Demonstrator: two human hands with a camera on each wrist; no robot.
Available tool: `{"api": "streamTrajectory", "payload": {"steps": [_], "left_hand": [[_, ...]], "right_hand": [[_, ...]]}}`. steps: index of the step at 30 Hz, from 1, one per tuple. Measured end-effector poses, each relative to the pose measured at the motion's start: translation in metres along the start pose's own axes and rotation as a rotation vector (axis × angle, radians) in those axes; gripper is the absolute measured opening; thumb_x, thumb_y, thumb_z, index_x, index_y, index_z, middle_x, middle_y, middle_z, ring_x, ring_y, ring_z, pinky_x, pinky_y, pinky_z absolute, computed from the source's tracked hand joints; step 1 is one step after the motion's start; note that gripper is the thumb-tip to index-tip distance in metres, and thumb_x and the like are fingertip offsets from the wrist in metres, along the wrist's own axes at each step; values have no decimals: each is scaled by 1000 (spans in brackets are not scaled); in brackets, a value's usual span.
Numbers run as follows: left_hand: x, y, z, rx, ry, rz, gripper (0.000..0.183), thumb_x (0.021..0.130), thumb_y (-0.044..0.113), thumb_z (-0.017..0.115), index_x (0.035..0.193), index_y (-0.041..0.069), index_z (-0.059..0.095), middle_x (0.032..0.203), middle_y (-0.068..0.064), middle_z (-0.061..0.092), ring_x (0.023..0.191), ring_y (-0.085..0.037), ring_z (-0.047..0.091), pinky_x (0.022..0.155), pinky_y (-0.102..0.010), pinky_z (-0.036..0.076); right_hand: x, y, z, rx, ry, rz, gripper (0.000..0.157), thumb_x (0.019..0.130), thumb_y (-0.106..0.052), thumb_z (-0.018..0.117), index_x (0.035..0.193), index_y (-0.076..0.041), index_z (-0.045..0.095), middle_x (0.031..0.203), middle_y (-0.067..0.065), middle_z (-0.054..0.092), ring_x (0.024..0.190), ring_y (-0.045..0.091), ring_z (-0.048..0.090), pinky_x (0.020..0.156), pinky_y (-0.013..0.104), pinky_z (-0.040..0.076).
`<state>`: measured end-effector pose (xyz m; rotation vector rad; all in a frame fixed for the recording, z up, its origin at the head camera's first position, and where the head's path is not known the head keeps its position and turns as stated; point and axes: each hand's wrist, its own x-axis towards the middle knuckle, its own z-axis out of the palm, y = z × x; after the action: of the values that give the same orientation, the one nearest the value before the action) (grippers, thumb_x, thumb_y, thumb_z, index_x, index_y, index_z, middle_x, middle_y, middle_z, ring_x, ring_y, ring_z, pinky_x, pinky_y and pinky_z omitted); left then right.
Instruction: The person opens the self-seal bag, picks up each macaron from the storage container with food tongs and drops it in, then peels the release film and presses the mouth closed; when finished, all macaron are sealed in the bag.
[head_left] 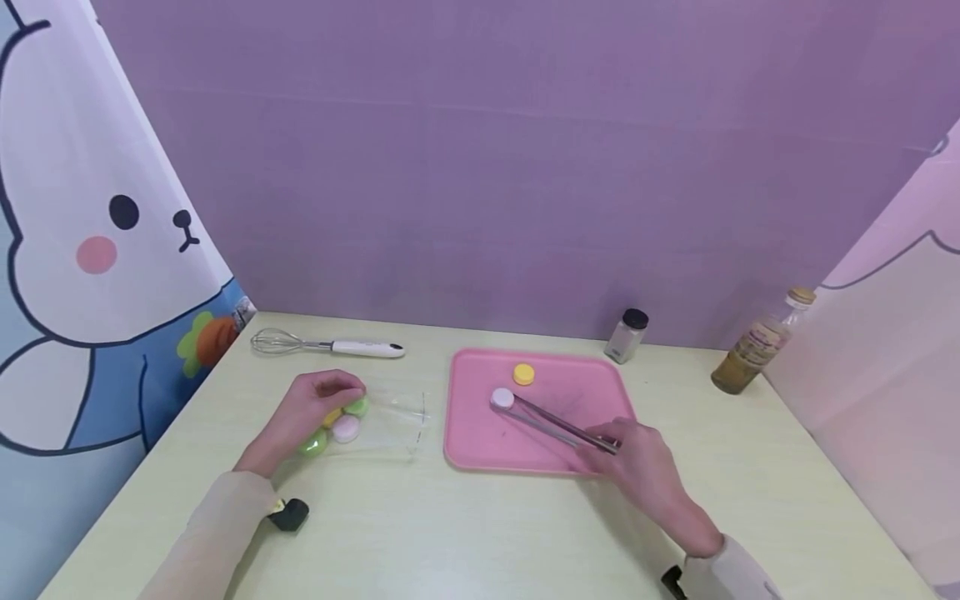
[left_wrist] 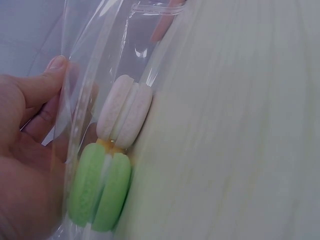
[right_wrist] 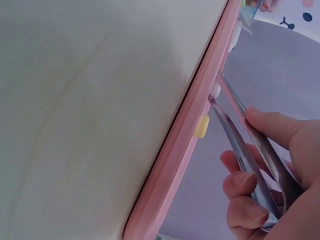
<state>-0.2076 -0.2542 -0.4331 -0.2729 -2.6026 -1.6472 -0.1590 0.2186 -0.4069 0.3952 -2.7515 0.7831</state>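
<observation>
My left hand (head_left: 309,410) pinches the edge of a clear plastic bag (head_left: 397,425) on the left of the table. Inside the bag lie a pale pink macaron (left_wrist: 125,112), green macarons (left_wrist: 100,190) and an orange-yellow one, partly hidden. Over the pink tray (head_left: 468,446), my right hand (head_left: 637,458) grips metal tongs (head_left: 562,427). The tong tips lie at either side of a pale pink macaron (head_left: 502,397) on the tray; whether they squeeze it I cannot tell. A yellow macaron (head_left: 523,374) sits just behind it.
A whisk (head_left: 330,345) with a white handle lies at the back left. Behind the tray's right corner stands a small black-capped jar (head_left: 627,336). A corked bottle (head_left: 761,343) of brownish liquid is at the right. A purple backdrop (head_left: 480,183) borders the table's rear.
</observation>
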Motion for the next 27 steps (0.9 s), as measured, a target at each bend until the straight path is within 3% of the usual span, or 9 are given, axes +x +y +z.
{"api": "streamTrajectory", "payload": {"steps": [16,27], "left_hand": [[0,-5,0,3,-2,-4,31,98,31,69,113,5,73,110,-3,72,105,-20,62,89,-23,48],[1,-1,0,-31,-22,19,27,98,26,70,110,2,73,108,-6,72,105,-18,64,89,-21,50]], "right_hand": [[-4,-7,0,70,-9,6,19,77,-20,89,94,-16,82,83,-10,70,71,6,61,62,26,51],[-1,-26,5,127,-29,-128,22,75,-22,91,94,-17,82,78,-16,64,66,2,53,57,23,46]]}}
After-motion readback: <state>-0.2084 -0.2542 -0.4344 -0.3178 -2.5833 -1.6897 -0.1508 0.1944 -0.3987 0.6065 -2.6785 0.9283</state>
